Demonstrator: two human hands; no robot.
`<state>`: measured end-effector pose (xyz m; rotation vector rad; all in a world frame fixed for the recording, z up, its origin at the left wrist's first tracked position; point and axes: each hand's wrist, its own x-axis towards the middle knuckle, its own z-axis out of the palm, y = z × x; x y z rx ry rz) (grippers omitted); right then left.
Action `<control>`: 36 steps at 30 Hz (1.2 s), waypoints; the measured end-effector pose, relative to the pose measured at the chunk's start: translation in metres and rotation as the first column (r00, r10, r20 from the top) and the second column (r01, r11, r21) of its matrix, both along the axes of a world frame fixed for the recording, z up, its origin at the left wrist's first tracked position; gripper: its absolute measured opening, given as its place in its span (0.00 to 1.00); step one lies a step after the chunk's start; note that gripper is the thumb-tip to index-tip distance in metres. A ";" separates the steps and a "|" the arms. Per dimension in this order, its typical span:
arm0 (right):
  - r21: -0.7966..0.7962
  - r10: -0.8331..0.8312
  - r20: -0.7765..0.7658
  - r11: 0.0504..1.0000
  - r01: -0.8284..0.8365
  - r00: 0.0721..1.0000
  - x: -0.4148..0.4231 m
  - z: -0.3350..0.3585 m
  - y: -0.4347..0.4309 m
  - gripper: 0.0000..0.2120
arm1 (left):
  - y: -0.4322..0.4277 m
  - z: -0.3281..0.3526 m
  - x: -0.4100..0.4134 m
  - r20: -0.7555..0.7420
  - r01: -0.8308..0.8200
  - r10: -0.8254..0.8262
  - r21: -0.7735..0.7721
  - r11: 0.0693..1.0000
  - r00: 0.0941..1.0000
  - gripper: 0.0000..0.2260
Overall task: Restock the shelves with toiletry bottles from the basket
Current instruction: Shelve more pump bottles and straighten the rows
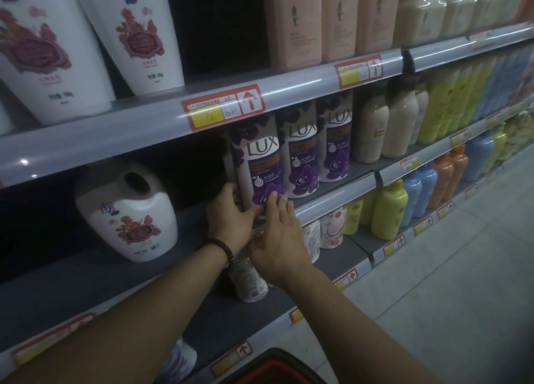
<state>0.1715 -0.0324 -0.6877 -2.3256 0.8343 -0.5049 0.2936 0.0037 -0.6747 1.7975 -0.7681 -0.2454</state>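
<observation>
A purple-and-white LUX bottle [258, 164] stands upright at the front edge of the middle shelf [332, 198], leftmost of a row of three alike. My left hand [231, 216], a dark bead bracelet on its wrist, grips the bottle's lower left side. My right hand [277, 239] lies against the bottle's lower front with straight fingers touching the purple flower label. The rim of the red basket [271, 366] shows at the bottom edge; its contents are hidden.
A white jug with a red flower [130, 216] stands left of my hands, with dark free room between. Pink bottles [335, 19] fill the top shelf, and yellow, blue and orange bottles [416, 192] the lower ones. Grey floor lies to the right.
</observation>
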 end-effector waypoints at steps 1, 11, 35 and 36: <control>0.005 -0.007 0.008 1.000 0.007 1.000 0.000 -0.001 0.000 0.50 | -0.002 0.000 -0.002 -0.005 -0.005 0.005 -0.007 1.000 1.000 0.22; 0.010 -0.011 -0.004 1.000 0.011 1.000 -0.002 -0.001 0.000 0.50 | 0.000 0.005 -0.006 -0.023 -0.021 0.021 0.018 1.000 1.000 0.23; 0.235 -0.169 0.168 0.964 0.127 0.971 -0.047 0.045 0.040 0.26 | 0.073 0.029 -0.063 -0.054 0.014 -0.014 0.005 1.000 0.998 0.19; 0.239 -0.161 0.171 0.964 0.118 0.972 -0.050 0.046 0.045 0.26 | 0.082 0.031 -0.067 -0.069 0.016 -0.016 0.004 1.000 0.997 0.18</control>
